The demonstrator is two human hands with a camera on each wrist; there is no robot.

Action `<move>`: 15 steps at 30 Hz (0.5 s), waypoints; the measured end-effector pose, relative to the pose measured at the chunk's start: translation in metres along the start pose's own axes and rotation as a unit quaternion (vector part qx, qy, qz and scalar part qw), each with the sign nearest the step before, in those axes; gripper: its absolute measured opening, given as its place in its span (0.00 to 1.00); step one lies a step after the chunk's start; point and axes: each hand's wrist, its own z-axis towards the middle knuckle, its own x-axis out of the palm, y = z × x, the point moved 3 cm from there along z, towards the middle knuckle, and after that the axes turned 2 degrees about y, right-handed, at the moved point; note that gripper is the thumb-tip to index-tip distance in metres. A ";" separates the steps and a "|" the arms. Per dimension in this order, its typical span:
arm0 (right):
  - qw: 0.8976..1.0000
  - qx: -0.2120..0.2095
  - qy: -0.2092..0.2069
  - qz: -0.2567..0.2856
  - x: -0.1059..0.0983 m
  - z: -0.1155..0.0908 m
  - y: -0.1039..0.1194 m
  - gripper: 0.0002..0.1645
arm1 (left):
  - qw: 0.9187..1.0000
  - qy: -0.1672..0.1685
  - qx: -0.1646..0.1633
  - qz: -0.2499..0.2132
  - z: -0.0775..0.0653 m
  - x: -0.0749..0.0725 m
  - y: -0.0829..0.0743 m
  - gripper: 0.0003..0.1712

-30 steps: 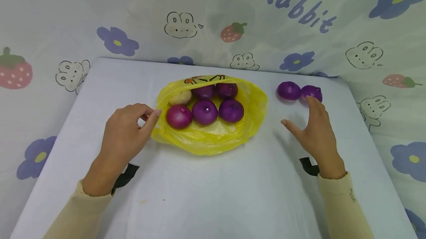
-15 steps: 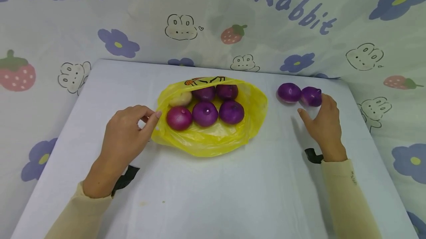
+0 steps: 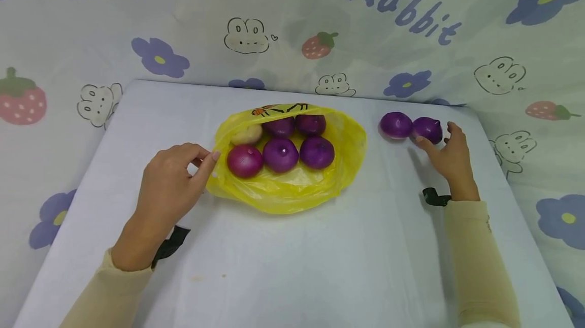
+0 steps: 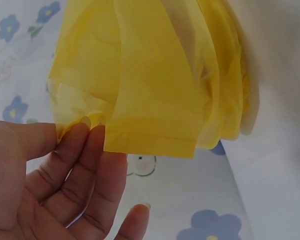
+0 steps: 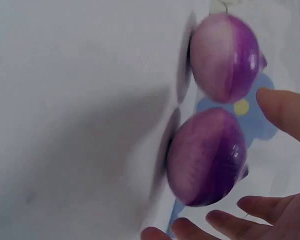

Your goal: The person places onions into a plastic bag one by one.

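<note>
My left hand (image 3: 169, 181) pinches the left edge of a yellow plastic bag (image 3: 283, 201) between thumb and fingers; the left wrist view shows the bag's wall (image 4: 155, 95) hanging over the fingertips. Inside the open bag lie several purple onions (image 3: 281, 155), a redder onion (image 3: 245, 161) and a pale potato-like thing (image 3: 247, 135). To the right, two purple onions (image 3: 395, 126) rest side by side. Around the right-hand onion (image 3: 427, 130) my right hand (image 3: 450, 158) is spread, thumb in front and fingers beyond. In the right wrist view that onion (image 5: 207, 157) appears apart from the fingers.
A white tabletop (image 3: 320, 267) carries everything. Behind it rises a cloth (image 3: 283, 3) printed with rabbits, flowers and strawberries. A black strap (image 3: 170, 247) is on the left wrist, another strap (image 3: 435, 197) on the right.
My right hand has moved right and farther away, from in front of the right-hand onion to around it. My left hand keeps its pinch on the bag, which has not moved.
</note>
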 end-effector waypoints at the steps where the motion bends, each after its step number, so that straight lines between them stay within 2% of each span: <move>1: 1.000 0.016 0.009 0.013 -0.001 0.004 -0.004 0.62 | 1.000 0.000 0.000 -0.001 0.000 0.000 0.000 0.08; 5: 0.996 0.062 0.037 0.045 -0.006 0.014 -0.014 0.67 | 1.000 0.004 -0.004 -0.002 0.001 0.000 0.000 0.09; 15: 0.995 0.061 0.068 0.030 -0.006 0.022 -0.018 0.71 | 1.000 0.006 -0.004 0.003 0.000 0.002 -0.001 0.09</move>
